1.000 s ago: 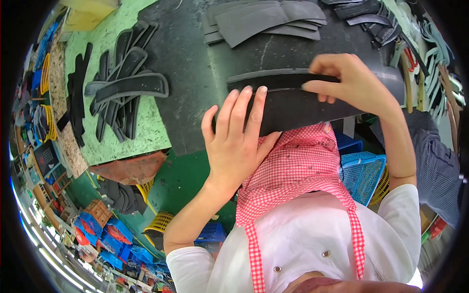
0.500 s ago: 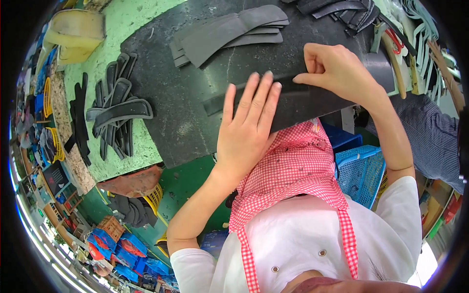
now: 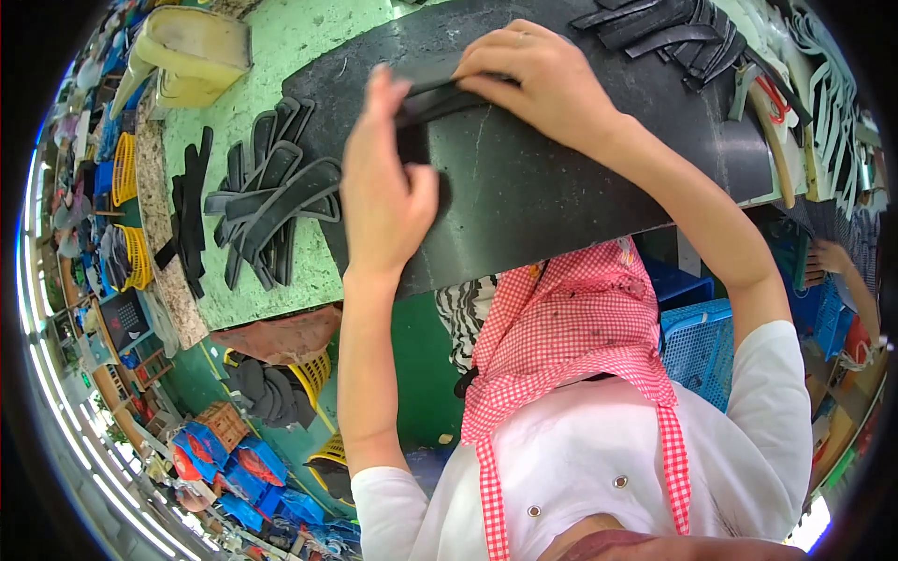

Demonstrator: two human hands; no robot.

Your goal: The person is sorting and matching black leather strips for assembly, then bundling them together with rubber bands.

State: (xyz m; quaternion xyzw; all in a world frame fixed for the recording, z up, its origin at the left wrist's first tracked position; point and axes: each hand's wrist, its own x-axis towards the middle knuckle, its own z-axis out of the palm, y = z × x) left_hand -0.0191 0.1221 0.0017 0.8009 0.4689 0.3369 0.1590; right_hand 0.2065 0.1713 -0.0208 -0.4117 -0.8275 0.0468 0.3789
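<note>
My right hand is closed at the far middle of the black board, its thumb and fingers pinching a dark strip. The strip reaches left toward my left hand. That hand is upright with fingers stretched out and thumb apart, slightly smeared by motion. Whether its fingers touch the strip, I cannot tell. Grey flat pieces show only in part behind my hands. Left of my left hand lies a pile of black padded strips.
More black strips lie at the far right, near red-handled scissors and pale hanging strips. A yellowish container stands far left. Below the table are a blue basket and a yellow basket. Another person's hand shows at right.
Both hands have moved away from me, up the board, and the right one now pinches the strip. My left hand has lifted from lying flat and shifted left. The view has shifted slightly.
</note>
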